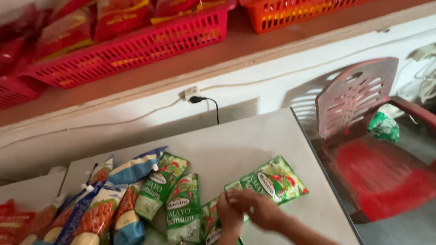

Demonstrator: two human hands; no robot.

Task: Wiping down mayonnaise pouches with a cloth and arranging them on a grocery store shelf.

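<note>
A green sauce pouch (274, 179) lies tilted on the grey table (254, 140), near its right edge. My right hand (261, 208) reaches in from the lower right and grips the pouch's lower left corner; its fingers are blurred. My left hand (228, 217) comes up from the bottom edge and pinches the same corner beside it. To the left lie more green pouches (184, 206) side by side, and further left several blue and orange pouches (97, 206) with white caps.
Red baskets (136, 47) full of red packets and an orange basket (290, 13) stand on the brown shelf behind. A wall socket with a black cable (196, 97) hangs above the table. A red plastic chair (363, 136) holding a green bag (383, 127) stands to the right.
</note>
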